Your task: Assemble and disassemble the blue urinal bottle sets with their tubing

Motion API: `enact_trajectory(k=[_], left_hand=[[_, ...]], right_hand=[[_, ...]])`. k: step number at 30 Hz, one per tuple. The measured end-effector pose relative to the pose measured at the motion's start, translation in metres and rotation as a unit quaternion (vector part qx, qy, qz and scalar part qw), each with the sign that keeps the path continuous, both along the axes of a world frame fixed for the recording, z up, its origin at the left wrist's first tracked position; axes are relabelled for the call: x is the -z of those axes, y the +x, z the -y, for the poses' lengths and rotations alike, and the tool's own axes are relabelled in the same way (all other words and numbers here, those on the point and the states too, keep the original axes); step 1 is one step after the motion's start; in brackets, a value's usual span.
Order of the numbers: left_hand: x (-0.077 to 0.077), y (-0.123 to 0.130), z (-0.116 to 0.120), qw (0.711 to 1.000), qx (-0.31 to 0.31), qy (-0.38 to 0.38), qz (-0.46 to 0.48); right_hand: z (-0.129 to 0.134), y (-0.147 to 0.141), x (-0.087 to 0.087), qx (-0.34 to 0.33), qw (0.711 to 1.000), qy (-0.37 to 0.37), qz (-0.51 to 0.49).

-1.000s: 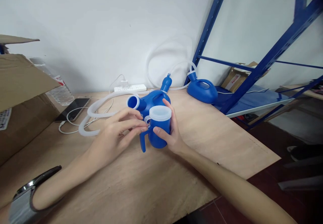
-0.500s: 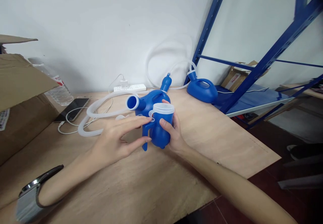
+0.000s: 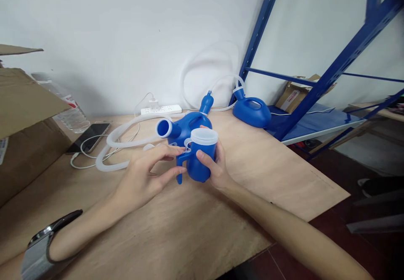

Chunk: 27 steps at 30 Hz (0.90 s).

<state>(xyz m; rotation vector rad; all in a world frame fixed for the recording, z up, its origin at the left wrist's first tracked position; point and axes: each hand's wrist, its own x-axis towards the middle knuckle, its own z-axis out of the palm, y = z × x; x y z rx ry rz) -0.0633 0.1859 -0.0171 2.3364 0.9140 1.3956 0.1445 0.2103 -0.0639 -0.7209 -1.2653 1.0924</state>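
A blue plastic cup (image 3: 198,166) with a translucent white lid (image 3: 204,135) is held up over the table, slightly tilted. My right hand (image 3: 217,168) grips its body from the right, with the thumb across the front. From the left, my left hand (image 3: 154,168) has its thumb and fingertips at the cup's blue handle (image 3: 179,168), close to the lid's small loop tab (image 3: 187,144). Just behind the cup stands a blue urinal bottle (image 3: 186,124), its round mouth facing left and forward; the cup hides part of it.
A second blue bottle (image 3: 252,114) with clear tubing stands at the back right by the blue metal shelf (image 3: 296,97). White tubing (image 3: 109,160), a phone (image 3: 90,137), cables and a power strip (image 3: 164,109) lie at the back left. A cardboard box (image 3: 28,137) and water bottle (image 3: 72,114) stand left.
The view has shifted slightly. The cup turns a little in my hands, and my left fingertips stay at its handle.
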Motion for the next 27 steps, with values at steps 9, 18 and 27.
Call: enact_trajectory(k=[9, 18, 27], left_hand=[[0.000, 0.001, 0.006, 0.998, -0.025, 0.062, -0.016], [0.013, 0.008, 0.010, 0.995, -0.076, 0.040, 0.053], [0.007, 0.014, 0.009, 0.979, -0.069, -0.119, 0.152]], right_hand=[[0.006, -0.002, -0.001, 0.019, 1.000, 0.022, 0.006], [0.009, -0.003, -0.003, 0.034, 0.998, 0.036, 0.037], [0.007, 0.000, -0.004, 0.035, 0.997, 0.050, 0.037]])
